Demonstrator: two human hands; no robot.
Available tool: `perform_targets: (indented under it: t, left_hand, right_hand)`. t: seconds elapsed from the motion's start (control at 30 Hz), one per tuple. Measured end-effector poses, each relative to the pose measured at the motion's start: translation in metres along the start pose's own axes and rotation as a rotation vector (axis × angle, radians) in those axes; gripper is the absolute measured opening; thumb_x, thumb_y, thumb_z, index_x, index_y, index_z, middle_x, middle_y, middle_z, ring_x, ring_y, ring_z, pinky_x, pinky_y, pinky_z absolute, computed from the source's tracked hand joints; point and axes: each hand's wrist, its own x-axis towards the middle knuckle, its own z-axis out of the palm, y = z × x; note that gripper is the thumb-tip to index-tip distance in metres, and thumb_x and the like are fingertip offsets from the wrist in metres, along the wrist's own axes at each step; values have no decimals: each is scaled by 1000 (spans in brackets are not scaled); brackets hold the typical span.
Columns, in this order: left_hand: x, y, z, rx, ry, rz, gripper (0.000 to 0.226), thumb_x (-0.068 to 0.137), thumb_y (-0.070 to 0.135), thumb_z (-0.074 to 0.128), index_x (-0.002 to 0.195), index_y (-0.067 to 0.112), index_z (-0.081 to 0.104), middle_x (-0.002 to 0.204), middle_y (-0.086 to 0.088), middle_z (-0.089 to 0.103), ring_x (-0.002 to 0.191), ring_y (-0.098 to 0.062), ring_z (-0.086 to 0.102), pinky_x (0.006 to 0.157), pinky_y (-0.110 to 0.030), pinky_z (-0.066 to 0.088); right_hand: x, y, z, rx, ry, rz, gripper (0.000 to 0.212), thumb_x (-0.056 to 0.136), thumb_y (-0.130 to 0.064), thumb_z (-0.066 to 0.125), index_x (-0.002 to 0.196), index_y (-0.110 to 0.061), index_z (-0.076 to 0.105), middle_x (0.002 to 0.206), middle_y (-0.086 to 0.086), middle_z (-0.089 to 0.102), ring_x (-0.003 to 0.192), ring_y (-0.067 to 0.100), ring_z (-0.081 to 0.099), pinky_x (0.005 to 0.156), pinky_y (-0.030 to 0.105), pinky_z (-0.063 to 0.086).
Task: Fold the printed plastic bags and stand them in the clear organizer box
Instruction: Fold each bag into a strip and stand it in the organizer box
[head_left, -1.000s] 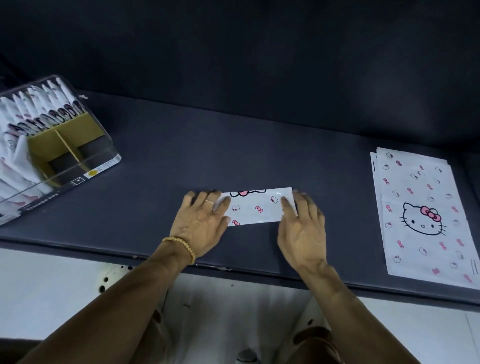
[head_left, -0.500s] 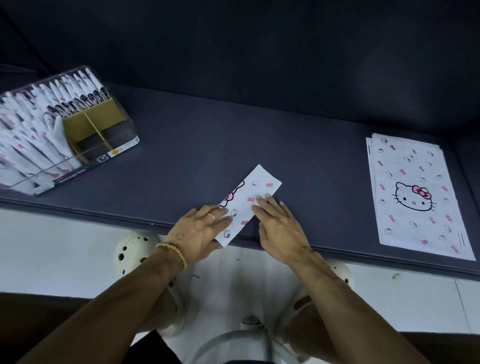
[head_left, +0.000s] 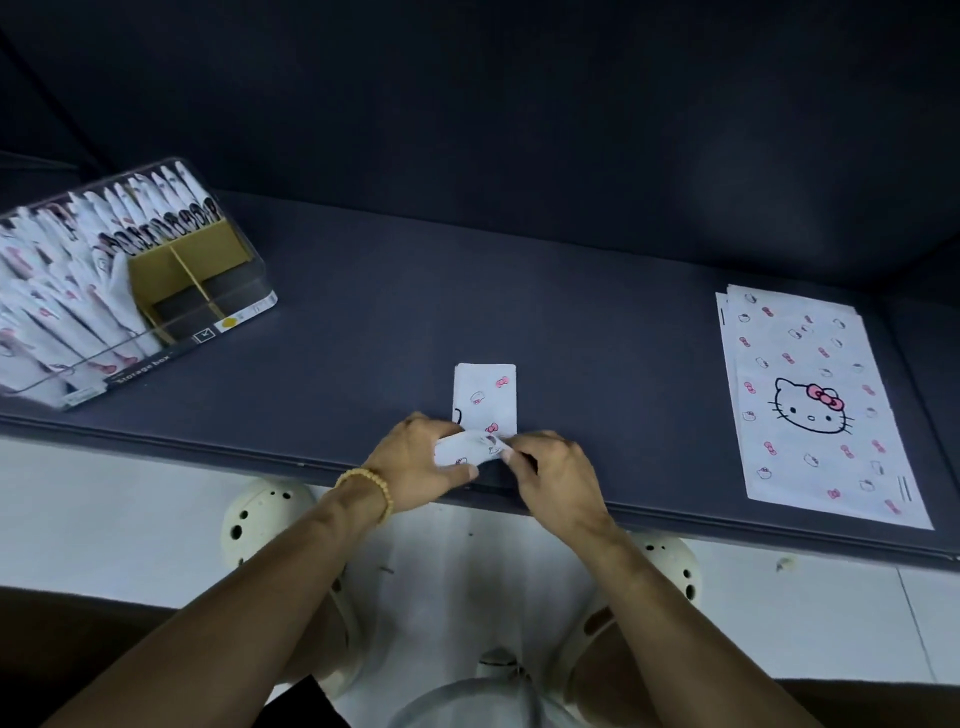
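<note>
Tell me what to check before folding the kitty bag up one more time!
1. Both hands on the bag: ok. The left hand and right hand pinch the near end of the folded bag.
2. Far end lying flat on the table: ok.
3. Near end lifted and curling over: ok.
4. Edges lined up under the fingers: cannot tell, the hands cover them.
5. Room left in the box: ok, the brown compartments at its right end look empty.
6. More bags waiting: ok, the flat stack lies to the right.

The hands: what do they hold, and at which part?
Both hands pinch the folded bag at its near end, lifting it.
</note>
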Motion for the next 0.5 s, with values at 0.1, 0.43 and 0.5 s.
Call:
perform_targets:
  t: [0.1, 0.43, 0.5]
  left_hand:
    - [8, 2, 3, -146, 77, -51, 14, 85, 30, 69, 71, 27, 65, 60, 17, 59, 58, -1, 55, 52, -12, 37]
    - [32, 10, 16, -27, 290, -222, 50, 88, 30, 65, 49, 15, 38, 45, 6, 39, 48, -17, 38, 53, -28, 32]
    - [35, 11, 16, 17, 278, -266, 45, 89, 36, 63, 53, 17, 45, 54, 2, 51, 60, -23, 51, 58, -29, 40]
  right_hand:
    - [6, 0, -5, 119, 18, 113, 18, 97, -25, 57, 88, -16, 70, 77, -1, 60, 77, 17, 50, 67, 30, 41]
    - [40, -9, -3, 254, 50, 467, 13, 93, -26, 62, 87, -17, 69, 81, -3, 69, 82, 18, 64, 73, 28, 53]
    - [45, -11, -2, 169, 36, 486, 15, 95, -31, 60, 91, -18, 68, 89, 3, 70, 88, 24, 64, 76, 32, 53]
